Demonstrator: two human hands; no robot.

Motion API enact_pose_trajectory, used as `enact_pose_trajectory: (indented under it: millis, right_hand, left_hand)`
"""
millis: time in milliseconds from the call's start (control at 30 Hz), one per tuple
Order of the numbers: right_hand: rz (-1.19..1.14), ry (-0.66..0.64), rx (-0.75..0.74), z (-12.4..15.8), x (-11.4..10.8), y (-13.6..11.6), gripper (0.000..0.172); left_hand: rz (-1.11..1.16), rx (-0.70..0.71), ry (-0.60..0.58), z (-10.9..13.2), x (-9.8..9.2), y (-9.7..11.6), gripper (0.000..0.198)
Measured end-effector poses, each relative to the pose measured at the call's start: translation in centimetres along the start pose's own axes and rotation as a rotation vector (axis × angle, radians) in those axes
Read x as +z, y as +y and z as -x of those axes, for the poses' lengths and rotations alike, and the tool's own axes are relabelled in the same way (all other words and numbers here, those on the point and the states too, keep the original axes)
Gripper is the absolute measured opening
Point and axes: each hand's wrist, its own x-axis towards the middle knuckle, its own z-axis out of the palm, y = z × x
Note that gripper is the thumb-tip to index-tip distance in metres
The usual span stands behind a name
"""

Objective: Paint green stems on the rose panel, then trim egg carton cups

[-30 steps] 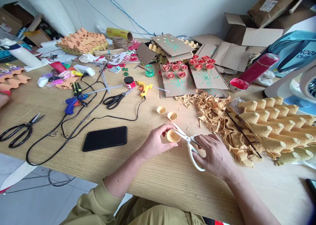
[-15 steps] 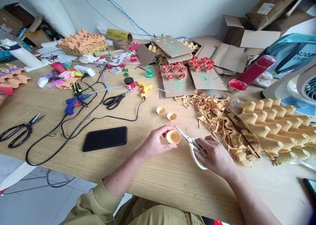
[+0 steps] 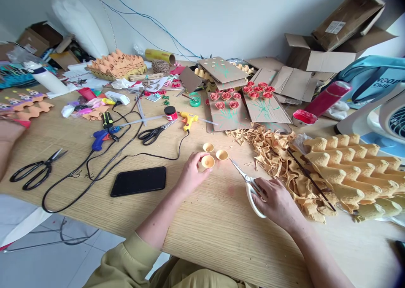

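Note:
Between the thumb and fingers of my left hand [image 3: 192, 174] is a small tan egg-carton cup [image 3: 208, 162], its hollow facing up. Close beyond it on the wooden table sit two similar cups, one straight behind [image 3: 208, 147] and another to the right [image 3: 222, 154]. My right hand [image 3: 275, 201] is wrapped round the white handles of a pair of scissors [image 3: 248, 179]. The blades point up and left, apart from the cups, and look nearly closed.
Carton scraps [image 3: 272, 151] and stacked egg trays [image 3: 344, 165] lie on the right. A phone [image 3: 138, 181], black scissors [image 3: 154, 134], a yellow glue gun [image 3: 189, 121] and a blue glue gun [image 3: 100, 139] with cords lie left. Cardboard with red flowers [image 3: 229, 115] stands behind. Another person's arm [image 3: 11, 142] shows far left.
My left hand has carried the cup left and away from the scissors, close to the other two cups. The scissors stay in my right hand. The camera view has shifted slightly.

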Motion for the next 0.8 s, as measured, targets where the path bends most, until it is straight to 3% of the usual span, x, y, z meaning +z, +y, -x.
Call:
enact_pose_trajectory:
  millis: [133,333,467,567,633,700,800]
  right_hand:
    - [-0.009,-0.030,0.014,0.2,0.2,0.0,0.025]
    - [-0.045,-0.033,0.029,0.1,0.1,-0.4,0.030]
    - [-0.043,-0.011,0.030,0.0,0.1,-0.3,0.029]
    - [-0.074,0.006,0.086,0.0,-0.3,-0.4,0.031]
    - [-0.177,-0.017,0.145,0.1,-0.8,-0.7,0.033]
    - [-0.393,-0.099,0.186,0.2,-1.1,-1.3,0.034]
    - [-0.840,-0.281,0.198,0.4,-1.3,-2.2,0.039]
  left_hand:
    - [-0.024,-0.050,0.072,-0.6,-0.1,-1.2,0.038]
    - [-0.111,-0.095,0.053,-0.7,0.1,-1.7,0.040]
    - [-0.094,-0.074,0.071,-0.7,-0.3,-2.2,0.055]
    - [-0.076,-0.031,0.154,-0.5,-1.1,-1.1,0.056]
    - [-0.007,-0.013,0.203,-0.1,-1.5,0.7,0.041]
    - [0.219,-0.047,0.103,0.6,-1.2,3.2,0.021]
    - [0.740,-0.205,-0.303,1.8,0.6,6.7,0.032]
